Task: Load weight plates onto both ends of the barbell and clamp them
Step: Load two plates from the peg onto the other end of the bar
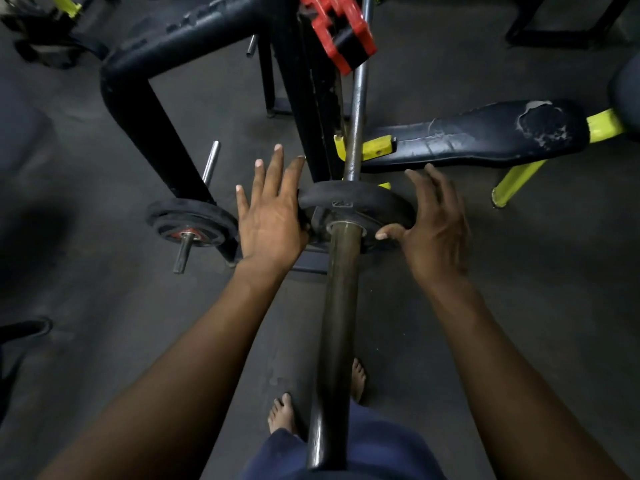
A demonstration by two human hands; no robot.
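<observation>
The barbell's thick sleeve runs from my waist up the middle of the view, and its thin shaft continues past the red rack hook. A small black weight plate sits on the sleeve near its inner end. My left hand lies flat against the plate's left edge with fingers straight and spread. My right hand is at the plate's right edge, fingers loosely bent, thumb touching the plate's face.
A black rack frame stands left of the bar, with more plates stored on a low peg. A worn black bench pad on yellow legs lies to the right. My bare feet stand on the dark rubber floor under the sleeve.
</observation>
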